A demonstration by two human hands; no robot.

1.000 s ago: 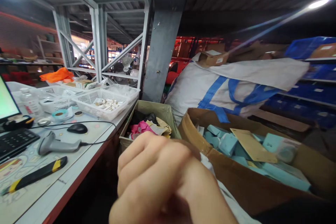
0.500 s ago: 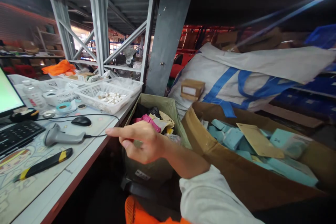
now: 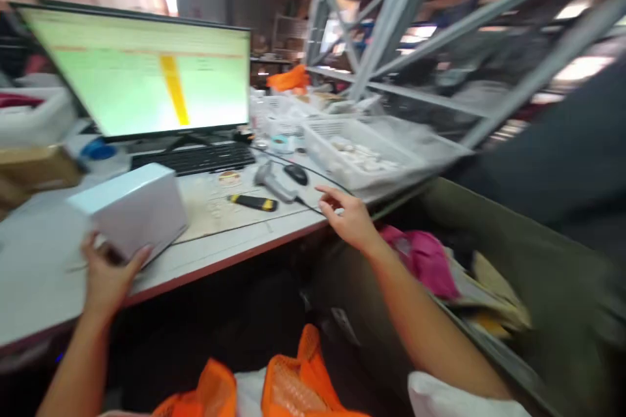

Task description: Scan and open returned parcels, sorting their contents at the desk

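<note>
My left hand (image 3: pixel 108 270) grips the lower front of a white and pale blue box (image 3: pixel 141 215), thumb and fingers spread against its sides, at the front edge of the desk. My right hand (image 3: pixel 348 216) hovers at the desk's edge with its thumb and index finger apart and nothing between them. Just left of it lies a grey barcode scanner (image 3: pixel 274 182) with its cable running beneath the fingers. A black and yellow utility knife (image 3: pixel 253 202) rests on the desk mat between the box and the scanner.
A monitor (image 3: pixel 141 78) and keyboard (image 3: pixel 195 158) stand behind the box. Beyond the black mouse (image 3: pixel 296 174) is a white basket (image 3: pixel 337 156) of small pieces. An open bin (image 3: pixel 552 241) with pink and beige packaging sits below my right arm. A brown carton (image 3: pixel 39 172) is at far left.
My view has swung left from the large carton and white sack to the desk. My right hand has come nearer the scanner. My left hand and the box have come into view.
</note>
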